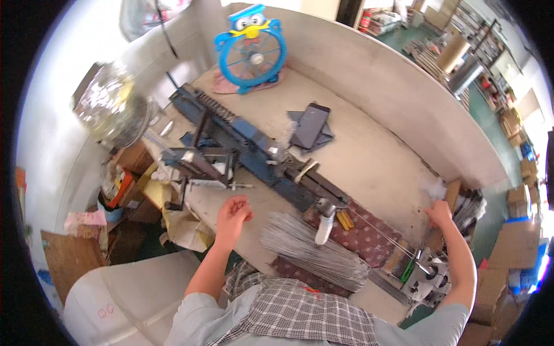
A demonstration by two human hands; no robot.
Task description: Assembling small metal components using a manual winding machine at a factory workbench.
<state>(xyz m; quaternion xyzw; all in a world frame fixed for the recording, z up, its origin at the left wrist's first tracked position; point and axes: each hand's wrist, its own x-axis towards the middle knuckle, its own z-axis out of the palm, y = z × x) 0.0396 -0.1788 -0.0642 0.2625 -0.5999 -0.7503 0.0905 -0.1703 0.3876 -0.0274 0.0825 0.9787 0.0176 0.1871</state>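
My left hand (234,214) is raised over the near left of the bench, its fingers curled in; anything inside them is hidden. Just beyond it, a crank handle (175,205) and a thin metal rod (241,186) belong to a long blue metal machine (262,164) with a coil spring. Farther right, my right hand (440,214) has its fingers bent together by the bench's right edge; what they grip cannot be made out. Between my hands, a bundle of thin metal wires (314,251) lies on a dotted maroon cloth (372,236), beside a white-handled lever (324,228) and a yellow-handled tool (345,219).
A metal fixture (430,279) with a green-handled tool (408,270) sits under my right forearm. A phone (310,124) rests on dark cloth. Toward the back stands a blue fan (253,57). Low walls (392,75) border the bench; cardboard boxes (513,245) stand right.
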